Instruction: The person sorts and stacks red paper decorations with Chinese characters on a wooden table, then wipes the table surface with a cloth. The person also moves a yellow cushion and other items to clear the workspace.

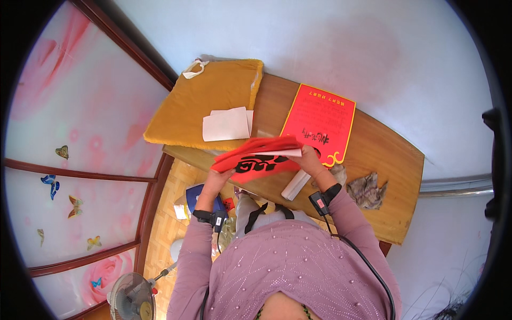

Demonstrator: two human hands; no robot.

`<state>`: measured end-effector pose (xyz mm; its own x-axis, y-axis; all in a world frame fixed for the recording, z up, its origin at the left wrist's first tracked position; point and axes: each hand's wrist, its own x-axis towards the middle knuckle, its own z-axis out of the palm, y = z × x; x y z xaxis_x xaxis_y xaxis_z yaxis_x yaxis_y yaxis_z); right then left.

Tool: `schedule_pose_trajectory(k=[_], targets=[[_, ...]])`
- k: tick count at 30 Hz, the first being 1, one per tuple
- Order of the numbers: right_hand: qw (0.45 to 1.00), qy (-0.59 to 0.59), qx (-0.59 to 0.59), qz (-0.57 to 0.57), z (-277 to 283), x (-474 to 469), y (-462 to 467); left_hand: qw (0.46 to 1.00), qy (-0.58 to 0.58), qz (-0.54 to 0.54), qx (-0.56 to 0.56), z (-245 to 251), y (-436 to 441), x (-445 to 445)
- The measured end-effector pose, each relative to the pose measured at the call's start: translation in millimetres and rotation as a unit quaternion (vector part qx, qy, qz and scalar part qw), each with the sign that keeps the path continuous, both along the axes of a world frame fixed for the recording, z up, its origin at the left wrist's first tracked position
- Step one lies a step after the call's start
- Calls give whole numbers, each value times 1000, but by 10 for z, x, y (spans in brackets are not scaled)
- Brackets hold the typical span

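A stack of red paper sheets (pixel 260 150) with large black brush characters is held up at the table's near edge. My left hand (pixel 218 180) grips its left end, and my right hand (pixel 310 160) grips its right end; a pale sheet edge shows between the layers. Just behind, a red card with a yellow border (pixel 320 120) and black writing lies on the wooden table (pixel 380 148). To the left, folded pale papers (pixel 227 125) rest on a mustard-yellow cushion (pixel 208 96). Below my right hand is a white roll (pixel 295 186).
A crumpled checked cloth (pixel 367 191) lies at the table's right. On the floor at left are a blue bag (pixel 198 196), clear plastic wrapping (pixel 228 229) and an electric fan (pixel 134 300). Panelled sliding doors (pixel 80 192) stand left, a wall behind.
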<state>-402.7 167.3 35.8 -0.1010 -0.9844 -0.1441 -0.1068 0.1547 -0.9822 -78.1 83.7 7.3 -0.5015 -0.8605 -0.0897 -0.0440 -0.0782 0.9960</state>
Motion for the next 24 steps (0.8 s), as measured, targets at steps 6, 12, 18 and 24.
schedule_pose_trajectory(k=[6, 12, 18, 24], targets=[[993, 74, -1, 96, 813, -216, -157, 960, 141, -109, 217, 823, -97, 144], [935, 270, -3, 230, 1274, -159, -333, 943, 5, -290, 160, 1332, -305, -342], [920, 314, 7, 236, 1341, -97, -438, 957, -56, -264, 106, 1199, -99, -739], [937, 320, -11, 139, 1234, -219, -371, 969, -51, -159, 183, 932, -80, -747]])
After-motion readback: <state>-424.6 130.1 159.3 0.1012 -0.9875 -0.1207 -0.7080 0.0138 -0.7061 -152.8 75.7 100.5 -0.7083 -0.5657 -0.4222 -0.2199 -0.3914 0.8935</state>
